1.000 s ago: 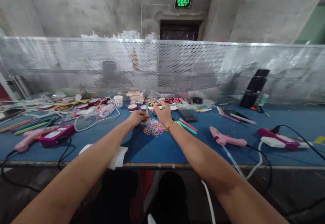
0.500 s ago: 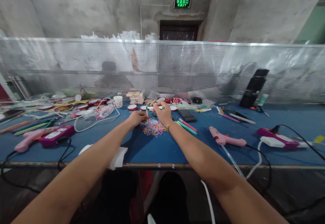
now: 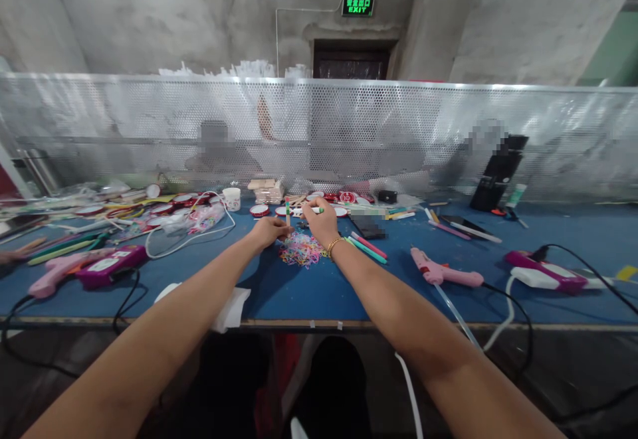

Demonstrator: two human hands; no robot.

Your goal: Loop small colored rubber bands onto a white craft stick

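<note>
My left hand (image 3: pixel 270 231) pinches the lower end of a flat wooden craft stick (image 3: pixel 288 208), which stands upright and carries red and green colour marks near its top. In my right hand (image 3: pixel 323 222) is a white marker pen with green on it (image 3: pixel 318 210), lying roughly level, its front end pointing left towards the stick. Whether the tip touches the wood is too small to tell. Just below both hands lies a heap of small multicoloured rubber bands (image 3: pixel 302 252). Pink and green marker pens (image 3: pixel 369 248) rest right of the heap.
Pink glue guns lie right (image 3: pixel 443 273) and left (image 3: pixel 64 271), with cords trailing over the front edge. Behind my hands are stacked wooden pieces (image 3: pixel 268 192), a paper cup (image 3: pixel 232 199) and red-rimmed discs (image 3: pixel 259 210). A perforated metal screen (image 3: pixel 349 133) borders the back.
Another person's hand has come in at the far left edge, by the long sticks there. My own hands, the craft stick and the marker pen look almost the same.
</note>
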